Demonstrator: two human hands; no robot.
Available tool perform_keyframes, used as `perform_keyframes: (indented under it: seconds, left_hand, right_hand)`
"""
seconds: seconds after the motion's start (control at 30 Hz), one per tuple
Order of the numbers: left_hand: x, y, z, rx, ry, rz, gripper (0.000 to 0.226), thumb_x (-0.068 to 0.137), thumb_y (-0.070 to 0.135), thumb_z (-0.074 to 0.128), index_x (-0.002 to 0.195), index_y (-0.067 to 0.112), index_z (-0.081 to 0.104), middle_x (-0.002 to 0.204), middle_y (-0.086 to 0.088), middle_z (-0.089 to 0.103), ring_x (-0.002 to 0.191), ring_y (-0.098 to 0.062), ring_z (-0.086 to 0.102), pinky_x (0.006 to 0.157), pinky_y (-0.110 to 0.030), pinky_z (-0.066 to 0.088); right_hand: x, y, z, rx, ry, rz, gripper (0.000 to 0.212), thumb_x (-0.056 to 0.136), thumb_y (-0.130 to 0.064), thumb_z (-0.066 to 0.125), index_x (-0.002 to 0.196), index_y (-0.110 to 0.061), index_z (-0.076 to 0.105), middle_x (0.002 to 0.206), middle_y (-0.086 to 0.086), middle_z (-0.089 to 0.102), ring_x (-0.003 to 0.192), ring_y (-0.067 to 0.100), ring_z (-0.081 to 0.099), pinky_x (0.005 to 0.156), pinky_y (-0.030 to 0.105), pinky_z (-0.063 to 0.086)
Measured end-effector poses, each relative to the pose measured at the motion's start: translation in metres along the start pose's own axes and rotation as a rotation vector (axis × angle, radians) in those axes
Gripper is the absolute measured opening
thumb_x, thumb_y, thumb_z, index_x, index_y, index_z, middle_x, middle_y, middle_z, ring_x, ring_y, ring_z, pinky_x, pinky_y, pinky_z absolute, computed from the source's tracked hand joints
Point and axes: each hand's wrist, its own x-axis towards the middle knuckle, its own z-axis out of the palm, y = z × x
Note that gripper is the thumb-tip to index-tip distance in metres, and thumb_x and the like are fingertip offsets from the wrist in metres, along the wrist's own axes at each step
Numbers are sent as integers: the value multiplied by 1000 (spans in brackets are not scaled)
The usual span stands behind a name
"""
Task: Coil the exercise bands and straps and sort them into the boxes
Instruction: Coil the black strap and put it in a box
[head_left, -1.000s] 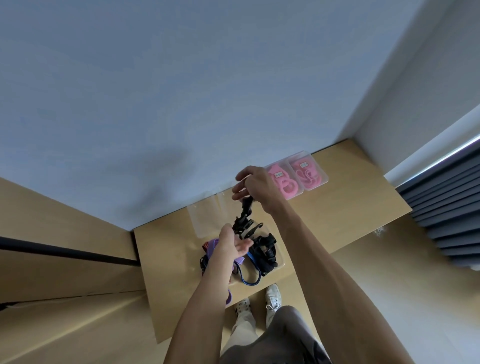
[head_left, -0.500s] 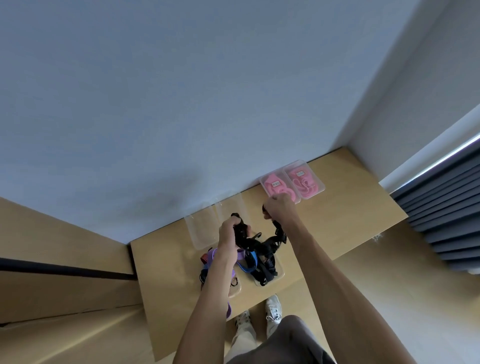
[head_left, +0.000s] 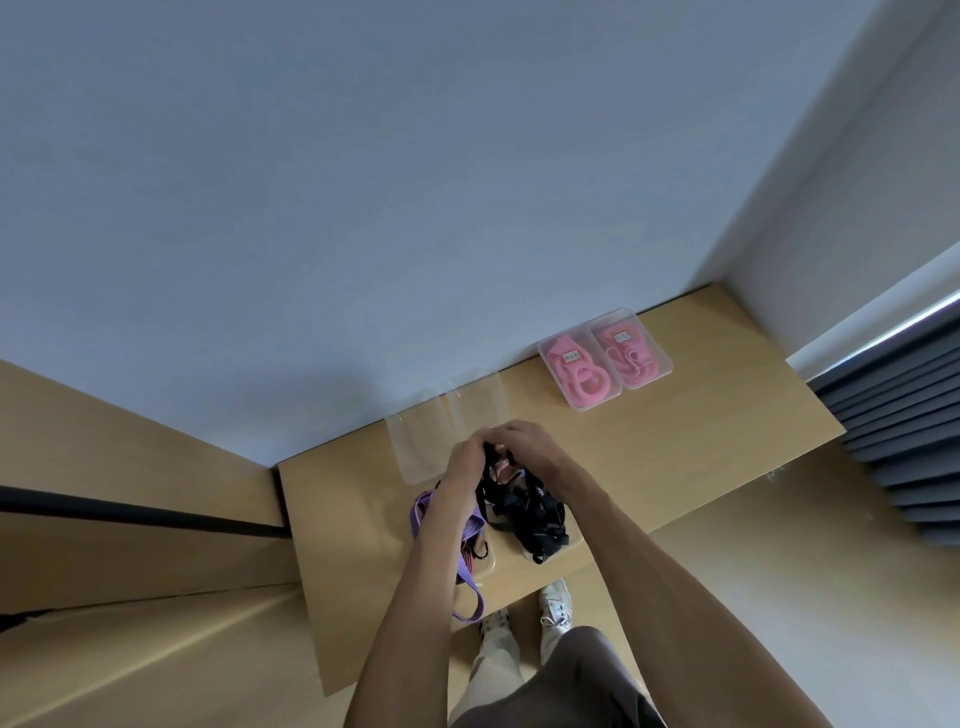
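Working left to right, we see two far clear boxes (head_left: 441, 431) unfilled, a purple band (head_left: 470, 545) loose on the surface (head_left: 701, 447), our left hand (head_left: 465, 462) and right hand (head_left: 524, 441) gripping tangled black straps (head_left: 535, 514); two pink-filled boxes (head_left: 605, 358) look done.

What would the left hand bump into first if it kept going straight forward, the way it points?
Probably the empty clear plastic boxes by the wall, just beyond the left hand gripping the tangled black straps; depth is hard to judge.

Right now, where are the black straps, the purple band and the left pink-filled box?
black straps (head_left: 535, 512): head view, middle of the tangled bundle.
purple band (head_left: 470, 531): head view, flat stretch beside the left forearm.
left pink-filled box (head_left: 577, 370): head view, pink coil inside.
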Motion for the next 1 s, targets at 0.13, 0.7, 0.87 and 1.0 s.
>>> perform_keyframes:
  seconds: [0.13, 0.7, 0.87, 1.0]
  left_hand:
    - [5, -9, -19, 0, -35, -55, 41, 94, 26, 34, 90, 4, 68, 75, -13, 65, 66, -26, 60, 60, -29, 49]
    - [60, -51, -31, 1182, 168, 446, 43, 84, 13, 67, 125, 25, 68, 117, -4, 68, 115, -26, 54, 95, -39, 46]
    - [45, -37, -35, 860, -137, 322, 36, 61, 19, 65, 95, 21, 77, 88, -4, 74, 90, -24, 68, 76, -35, 55]
    - [42, -32, -36, 641, -73, 180, 39, 72, 48, 59, 44, 21, 61, 50, 3, 57, 51, -14, 57, 57, -30, 43]
  right_hand:
    - [14, 13, 3, -145, 62, 34, 42, 70, -25, 82, 105, -16, 61, 81, 9, 72, 56, 16, 64, 53, 25, 48]
    - [28, 76, -1, -10, 239, 184, 24, 63, 0, 57, 51, -17, 46, 58, 4, 41, 54, 21, 37, 48, 26, 30]
    - [36, 75, 0, -38, 320, 154, 9, 75, -7, 60, 68, -12, 58, 62, 4, 49, 57, 21, 45, 51, 26, 32]
    - [37, 65, 5, 0, 400, 109, 10, 73, -10, 58, 64, -13, 57, 61, 2, 48, 59, 21, 43, 53, 27, 31]
